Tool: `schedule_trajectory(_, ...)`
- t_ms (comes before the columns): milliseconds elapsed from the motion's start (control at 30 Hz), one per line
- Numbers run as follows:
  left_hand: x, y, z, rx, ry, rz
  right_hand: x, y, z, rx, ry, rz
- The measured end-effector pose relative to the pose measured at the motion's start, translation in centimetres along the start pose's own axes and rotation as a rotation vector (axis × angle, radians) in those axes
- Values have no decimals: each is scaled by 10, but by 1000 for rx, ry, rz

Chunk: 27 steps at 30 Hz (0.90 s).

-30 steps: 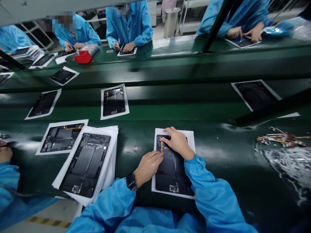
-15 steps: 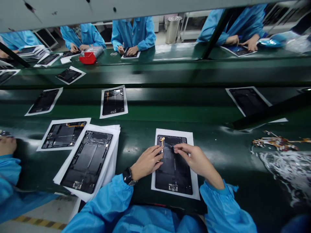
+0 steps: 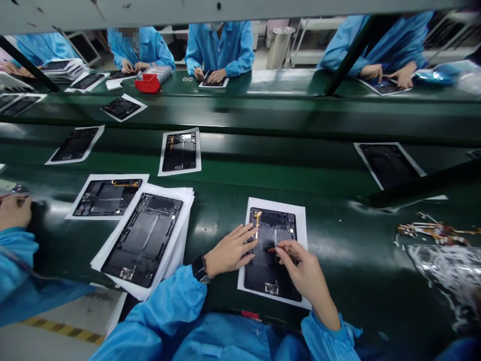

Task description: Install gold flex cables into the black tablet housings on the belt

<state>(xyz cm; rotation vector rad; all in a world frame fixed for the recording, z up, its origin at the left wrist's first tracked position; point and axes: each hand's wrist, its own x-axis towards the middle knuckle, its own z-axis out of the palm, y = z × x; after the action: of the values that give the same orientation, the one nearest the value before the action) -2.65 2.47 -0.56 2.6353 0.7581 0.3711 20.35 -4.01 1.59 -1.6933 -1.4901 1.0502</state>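
Observation:
A black tablet back housing (image 3: 263, 271) lies in front of me on a sheet of white paper (image 3: 303, 225). An orange flex cable (image 3: 258, 218) runs along its upper left edge. My left hand (image 3: 231, 251), fingers stretched and slightly apart, rests its fingertips on the housing's left side by that cable. Above the middle of the housing, my right hand (image 3: 298, 260) pinches a small reddish-brown strip (image 3: 271, 249) between thumb and fingers. Its exact kind is too small to tell.
To my left are stacked housings on paper (image 3: 145, 235) and another housing (image 3: 108, 197). Loose flex cables (image 3: 432, 229) and a clear bag of white strips (image 3: 447, 271) lie right. A dark post (image 3: 424, 185) slants in. Co-workers sit opposite; a co-worker's hand (image 3: 15, 210) is far left.
My right hand has moved down from the housing's upper part to its middle, and the reddish-brown strip now shows in its fingers. My left hand stays on the left edge. The view has shifted slightly.

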Motion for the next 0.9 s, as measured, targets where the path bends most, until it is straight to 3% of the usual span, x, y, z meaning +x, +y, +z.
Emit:
schedule_trajectory(233,-3,-4,-2,-118,5,1,-1,-5,15,-204,12,-88)
schedule_trajectory(433,-6,-14,-5,-282,154,-113,14,-19,32,-532,-100,-206)
schedule_trajectory(600,-9,-18,-3,-248,164,-127,21,-27,47,-656,-148,-254)
schedule_trajectory(733,-9,-17,0,-209,132,-109,19,-26,54,-642,-113,-254)
schedule_trajectory(900,-10,-17,-2,-198,116,-115,13,-20,48,-344,-16,-203)
